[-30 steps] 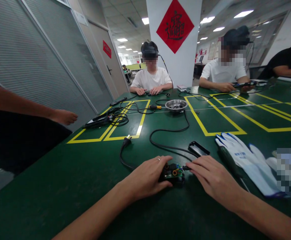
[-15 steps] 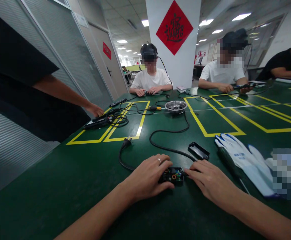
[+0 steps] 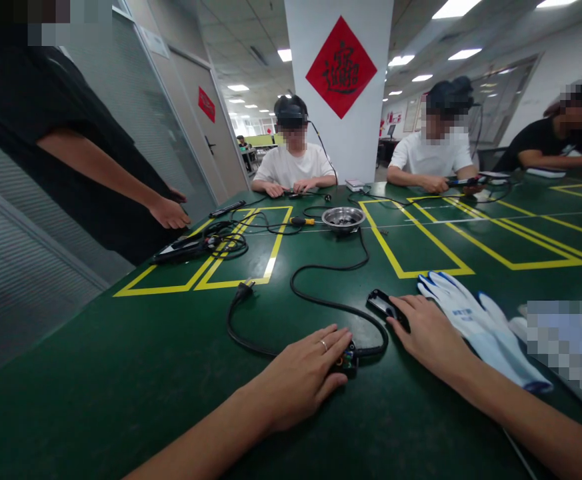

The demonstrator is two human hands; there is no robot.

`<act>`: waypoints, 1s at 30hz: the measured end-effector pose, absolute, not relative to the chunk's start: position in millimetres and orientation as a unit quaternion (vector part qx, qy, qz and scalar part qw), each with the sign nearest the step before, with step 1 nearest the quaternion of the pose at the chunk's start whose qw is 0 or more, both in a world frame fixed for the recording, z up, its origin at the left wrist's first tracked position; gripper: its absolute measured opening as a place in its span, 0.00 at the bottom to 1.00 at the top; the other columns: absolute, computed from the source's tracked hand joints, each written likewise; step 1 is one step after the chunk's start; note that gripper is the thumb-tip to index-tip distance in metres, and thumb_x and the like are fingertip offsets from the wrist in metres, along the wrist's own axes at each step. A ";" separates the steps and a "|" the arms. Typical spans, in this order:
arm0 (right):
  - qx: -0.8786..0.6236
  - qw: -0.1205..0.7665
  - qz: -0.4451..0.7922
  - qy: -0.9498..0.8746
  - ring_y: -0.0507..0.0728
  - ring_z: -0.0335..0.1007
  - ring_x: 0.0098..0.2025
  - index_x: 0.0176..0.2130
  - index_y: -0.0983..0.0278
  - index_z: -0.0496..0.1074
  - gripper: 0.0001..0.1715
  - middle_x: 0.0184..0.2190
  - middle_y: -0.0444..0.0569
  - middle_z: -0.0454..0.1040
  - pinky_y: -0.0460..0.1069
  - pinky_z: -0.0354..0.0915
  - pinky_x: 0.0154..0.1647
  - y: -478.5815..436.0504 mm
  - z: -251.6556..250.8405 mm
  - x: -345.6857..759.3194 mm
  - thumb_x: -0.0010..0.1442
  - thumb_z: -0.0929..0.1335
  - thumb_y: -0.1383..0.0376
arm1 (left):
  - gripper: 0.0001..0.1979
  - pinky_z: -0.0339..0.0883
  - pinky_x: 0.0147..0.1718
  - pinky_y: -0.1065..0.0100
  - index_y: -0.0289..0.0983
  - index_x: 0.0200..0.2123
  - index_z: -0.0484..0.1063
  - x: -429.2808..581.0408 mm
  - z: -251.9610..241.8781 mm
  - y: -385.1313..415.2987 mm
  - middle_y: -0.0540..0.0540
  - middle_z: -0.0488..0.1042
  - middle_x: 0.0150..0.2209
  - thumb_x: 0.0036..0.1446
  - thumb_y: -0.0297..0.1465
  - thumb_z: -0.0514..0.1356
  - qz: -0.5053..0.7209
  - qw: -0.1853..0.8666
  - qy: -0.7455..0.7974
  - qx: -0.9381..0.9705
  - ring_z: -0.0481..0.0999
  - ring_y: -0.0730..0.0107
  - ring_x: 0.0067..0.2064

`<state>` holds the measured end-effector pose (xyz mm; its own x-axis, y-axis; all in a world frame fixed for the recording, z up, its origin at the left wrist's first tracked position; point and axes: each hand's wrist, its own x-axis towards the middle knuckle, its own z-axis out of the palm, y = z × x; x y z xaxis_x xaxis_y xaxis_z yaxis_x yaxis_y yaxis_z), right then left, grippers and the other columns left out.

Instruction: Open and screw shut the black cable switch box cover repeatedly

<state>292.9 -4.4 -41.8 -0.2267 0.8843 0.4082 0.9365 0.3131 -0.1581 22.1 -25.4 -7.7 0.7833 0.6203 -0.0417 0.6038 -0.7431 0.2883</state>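
Note:
My left hand [image 3: 301, 367] lies over an opened power adapter [image 3: 349, 365] on the table, with its fingers across the top and its thumb along the near side. Part of the circuit board shows past the fingertips; the rest is covered. A black cord [image 3: 315, 303] runs from the adapter's right end, and another leads left to a plug [image 3: 245, 291]. To the right, my right hand [image 3: 431, 333] grips the near end of the adapter's black plastic cover [image 3: 381, 303], whose hollow side faces up.
White work gloves [image 3: 481, 327] lie beside my right forearm. A metal bowl [image 3: 343, 217] stands farther back, near a yellow-and-black screwdriver [image 3: 301, 221]. Coiled cables [image 3: 228, 247] lie at left on the green table [image 3: 121, 373]. Co-workers sit opposite; one person stands at left.
My right hand has left the cord end of the adapter and moved up and right onto the cover. My left hand stays on the adapter. The standing person's hand has drawn back from the cables.

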 end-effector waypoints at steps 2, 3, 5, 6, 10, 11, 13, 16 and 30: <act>-0.586 0.214 -0.054 -0.779 0.65 0.69 0.46 0.52 0.67 0.70 0.22 0.45 0.58 0.74 0.63 0.66 0.47 -5.2 -44.9 293.3 0.60 0.63 0.61 | 0.29 0.51 0.64 0.55 0.40 0.67 0.45 22.1 -8.1 -25.9 0.45 0.53 0.67 0.67 0.40 0.50 0.033 0.152 0.336 0.929 0.51 0.59 0.67; -0.589 0.215 -0.051 -0.777 0.65 0.69 0.46 0.52 0.67 0.70 0.23 0.45 0.58 0.74 0.62 0.66 0.47 -6.3 -45.6 293.2 0.60 0.63 0.61 | 0.29 0.51 0.64 0.54 0.40 0.67 0.46 22.2 -8.4 -26.1 0.45 0.53 0.67 0.67 0.41 0.49 0.037 0.155 0.340 0.927 0.52 0.58 0.67; -0.595 0.222 -0.045 -0.771 0.65 0.69 0.47 0.54 0.68 0.68 0.24 0.45 0.58 0.74 0.62 0.66 0.47 -8.5 -45.9 292.9 0.60 0.63 0.60 | 0.27 0.52 0.63 0.54 0.40 0.66 0.48 22.2 -8.4 -26.2 0.44 0.55 0.66 0.68 0.41 0.48 0.048 0.162 0.344 0.924 0.54 0.59 0.66; -0.599 0.228 -0.043 -0.767 0.65 0.70 0.47 0.54 0.68 0.67 0.25 0.46 0.58 0.74 0.62 0.66 0.47 -9.3 -45.9 292.9 0.60 0.63 0.60 | 0.27 0.53 0.63 0.54 0.40 0.66 0.49 22.2 -7.9 -26.2 0.44 0.56 0.65 0.68 0.41 0.48 0.056 0.164 0.347 0.922 0.55 0.59 0.66; -0.610 0.259 -0.036 -0.748 0.64 0.69 0.49 0.56 0.68 0.65 0.28 0.49 0.58 0.73 0.61 0.66 0.50 -10.8 -44.5 293.2 0.60 0.64 0.58 | 0.23 0.56 0.62 0.56 0.41 0.63 0.54 22.1 -5.2 -26.3 0.44 0.60 0.63 0.68 0.39 0.48 0.103 0.163 0.363 0.912 0.59 0.62 0.64; -0.612 0.268 -0.034 -0.744 0.63 0.69 0.50 0.56 0.68 0.65 0.28 0.49 0.58 0.73 0.61 0.66 0.51 -11.2 -43.4 293.2 0.60 0.64 0.58 | 0.22 0.56 0.61 0.57 0.41 0.63 0.55 21.9 -4.8 -26.2 0.44 0.60 0.63 0.68 0.38 0.48 0.117 0.161 0.368 0.908 0.59 0.62 0.63; -0.614 0.283 -0.034 -0.736 0.62 0.68 0.51 0.57 0.67 0.64 0.29 0.50 0.56 0.72 0.60 0.65 0.53 -12.8 -39.2 293.0 0.59 0.64 0.57 | 0.20 0.57 0.61 0.58 0.40 0.61 0.58 21.1 -4.7 -25.7 0.44 0.61 0.62 0.68 0.36 0.49 0.147 0.159 0.375 0.901 0.60 0.63 0.62; -0.614 0.340 -0.008 -0.713 0.60 0.67 0.53 0.58 0.64 0.63 0.30 0.52 0.54 0.72 0.59 0.63 0.56 -18.8 -27.8 290.0 0.59 0.66 0.56 | 0.17 0.58 0.60 0.59 0.39 0.58 0.62 19.4 -5.1 -24.6 0.43 0.64 0.59 0.67 0.33 0.50 0.199 0.165 0.382 0.887 0.62 0.63 0.61; -0.488 0.400 0.335 -0.700 0.56 0.69 0.51 0.53 0.56 0.65 0.22 0.50 0.48 0.73 0.57 0.66 0.55 -64.6 -6.2 251.4 0.59 0.67 0.58 | 0.18 0.66 0.53 0.59 0.39 0.53 0.64 23.8 25.8 -37.2 0.43 0.70 0.52 0.59 0.31 0.59 0.353 0.384 0.349 0.779 0.72 0.60 0.52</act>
<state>251.4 -64.6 -6.2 -0.2042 0.9510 0.2323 0.4152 0.2991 -0.8592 23.8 -37.2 25.8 0.5085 0.8137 0.2816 0.2723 -0.4622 0.8440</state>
